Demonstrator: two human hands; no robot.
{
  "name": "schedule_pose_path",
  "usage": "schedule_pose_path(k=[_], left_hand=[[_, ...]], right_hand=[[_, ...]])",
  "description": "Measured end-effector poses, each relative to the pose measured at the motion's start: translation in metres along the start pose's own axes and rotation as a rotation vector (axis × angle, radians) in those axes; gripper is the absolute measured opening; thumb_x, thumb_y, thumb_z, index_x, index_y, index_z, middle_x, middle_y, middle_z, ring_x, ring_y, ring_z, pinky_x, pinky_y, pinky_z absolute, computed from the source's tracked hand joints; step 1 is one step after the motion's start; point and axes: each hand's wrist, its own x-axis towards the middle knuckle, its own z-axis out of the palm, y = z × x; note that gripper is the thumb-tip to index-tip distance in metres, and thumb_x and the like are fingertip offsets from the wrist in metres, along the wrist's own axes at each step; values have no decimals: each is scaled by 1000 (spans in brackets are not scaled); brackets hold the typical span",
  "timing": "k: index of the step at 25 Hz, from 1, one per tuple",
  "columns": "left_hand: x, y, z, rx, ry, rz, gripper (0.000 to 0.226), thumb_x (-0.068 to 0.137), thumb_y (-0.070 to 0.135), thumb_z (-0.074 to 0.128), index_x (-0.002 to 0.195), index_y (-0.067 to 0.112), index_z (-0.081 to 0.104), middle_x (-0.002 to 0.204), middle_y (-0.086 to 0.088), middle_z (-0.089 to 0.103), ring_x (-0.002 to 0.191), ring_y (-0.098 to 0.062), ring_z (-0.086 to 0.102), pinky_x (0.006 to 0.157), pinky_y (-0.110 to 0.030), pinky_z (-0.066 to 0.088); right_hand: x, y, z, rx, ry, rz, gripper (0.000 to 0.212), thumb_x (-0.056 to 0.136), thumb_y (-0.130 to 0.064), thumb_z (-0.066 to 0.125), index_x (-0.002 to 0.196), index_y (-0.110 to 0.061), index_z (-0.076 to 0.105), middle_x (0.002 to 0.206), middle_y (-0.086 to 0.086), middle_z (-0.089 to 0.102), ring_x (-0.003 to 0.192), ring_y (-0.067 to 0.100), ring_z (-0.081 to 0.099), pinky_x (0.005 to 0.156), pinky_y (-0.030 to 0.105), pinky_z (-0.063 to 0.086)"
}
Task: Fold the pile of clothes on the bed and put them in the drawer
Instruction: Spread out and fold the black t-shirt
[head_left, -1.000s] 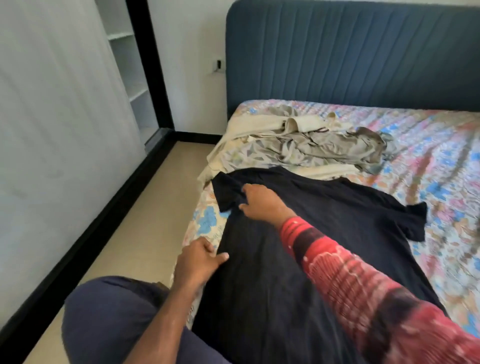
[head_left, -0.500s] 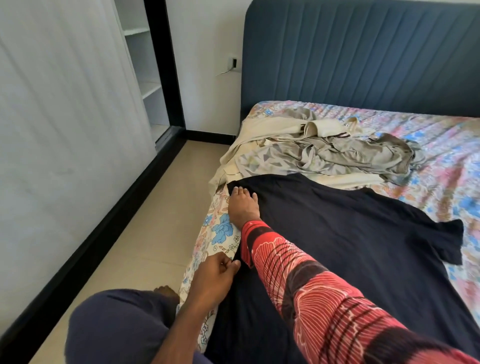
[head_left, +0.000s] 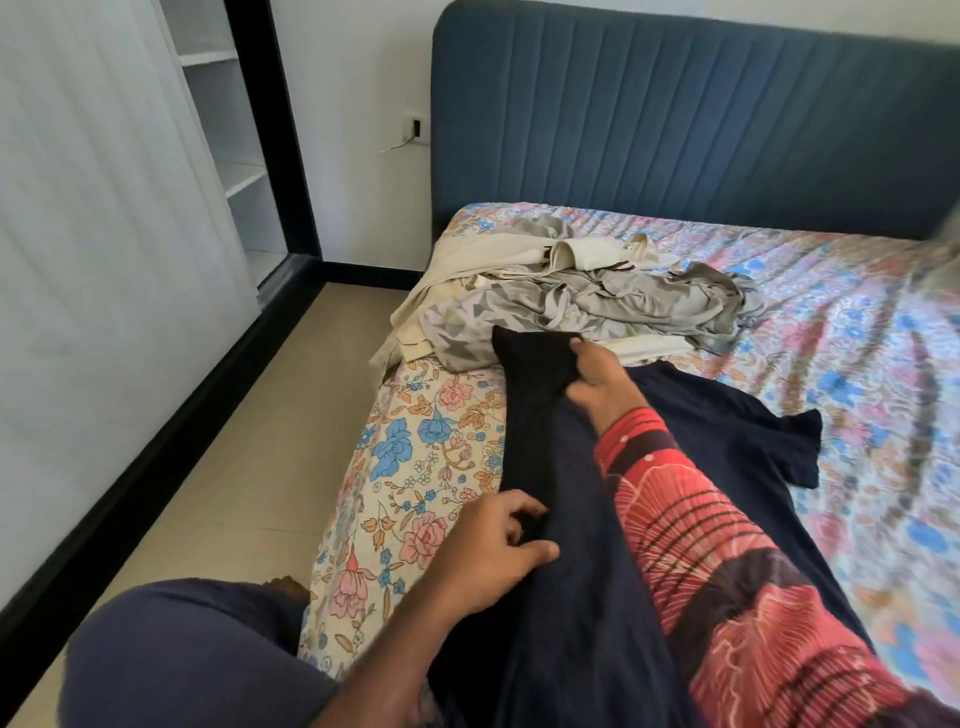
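Observation:
A black T-shirt (head_left: 727, 441) lies spread on the floral bed (head_left: 415, 467). Its left side is lifted and turned over toward the middle. My right hand (head_left: 597, 379) grips the shirt's upper left part near the sleeve. My left hand (head_left: 498, 545) pinches the shirt's left edge lower down. The shirt's right sleeve (head_left: 795, 447) lies flat on the sheet. Behind the shirt sits a pile of unfolded clothes (head_left: 597, 301), cream and grey, near the headboard.
A blue padded headboard (head_left: 675, 119) stands at the back. White wardrobe doors (head_left: 104, 260) and open shelves (head_left: 228, 124) line the left wall. A strip of beige floor (head_left: 234, 467) runs between wardrobe and bed. My knee (head_left: 182, 660) is at the bed's edge.
Both hands have lifted the shirt's left edge and carried it rightward over the shirt. More floral sheet shows at the bed's left side.

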Motion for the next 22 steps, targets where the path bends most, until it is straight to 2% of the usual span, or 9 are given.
schedule_pose_path(k=[2, 4, 6, 7, 9, 11, 15, 19, 22], left_hand=[[4, 12, 30, 91, -67, 29, 41, 83, 37, 81, 120, 27, 68, 62, 10, 55, 57, -1, 51, 59, -23, 44], [3, 17, 54, 227, -136, 28, 51, 79, 45, 80, 126, 30, 64, 80, 10, 65, 79, -7, 64, 76, -27, 54], [-1, 17, 63, 335, -195, 5, 58, 75, 50, 81, 127, 34, 61, 98, 6, 70, 95, -14, 67, 86, -36, 57], [-2, 17, 61, 356, -201, -7, 56, 74, 51, 83, 123, 34, 61, 98, 6, 70, 95, -15, 67, 86, -37, 57], [-5, 18, 51, 379, -205, -38, 51, 71, 52, 85, 112, 33, 63, 89, 8, 69, 88, -12, 67, 83, -39, 58], [-14, 20, 37, 467, -244, -72, 50, 67, 56, 86, 104, 31, 63, 88, 10, 67, 84, -11, 66, 78, -38, 57], [-38, 21, 17, 753, -383, -98, 68, 77, 48, 84, 136, 26, 57, 123, 1, 65, 110, -22, 64, 84, -36, 51], [-54, 33, 19, 667, -487, -86, 68, 91, 35, 73, 151, 30, 44, 150, 0, 50, 133, -23, 53, 107, -39, 47], [-59, 56, 36, 704, -544, -24, 69, 90, 38, 73, 151, 34, 40, 146, -2, 49, 129, -26, 55, 104, -42, 49]], right_hand=[[7, -10, -46, -122, 159, -63, 20, 106, -6, 43, 95, -7, 60, 79, 11, 73, 57, 19, 68, 43, 26, 54], [13, -7, -78, -425, 247, -111, 14, 99, -22, 60, 96, -8, 63, 103, 12, 72, 74, 22, 69, 58, 33, 61], [10, 0, -92, -714, 252, -160, 60, 77, -45, 82, 123, -13, 62, 117, 6, 69, 99, 22, 67, 87, 44, 61], [4, -1, -95, -842, 247, -193, 79, 71, -43, 88, 137, -20, 52, 116, 1, 64, 104, 20, 63, 93, 43, 58], [-7, -1, -96, -1008, 231, -254, 81, 73, -27, 90, 143, -32, 47, 106, -4, 59, 95, 20, 59, 86, 41, 57], [-14, 1, -99, -1004, 230, -208, 60, 74, -14, 88, 129, -24, 67, 105, 1, 67, 80, 17, 60, 69, 34, 55], [-23, 0, -112, -871, 253, -191, 56, 75, 9, 80, 125, -15, 71, 87, 6, 69, 63, 15, 62, 50, 25, 55], [-36, -14, -116, -902, 202, -230, 60, 75, 13, 78, 129, -12, 68, 85, 9, 68, 51, 13, 61, 41, 20, 50], [-37, -23, -113, -1007, 201, -233, 62, 74, 12, 79, 131, -11, 68, 77, 6, 67, 39, 10, 57, 39, 20, 49]])
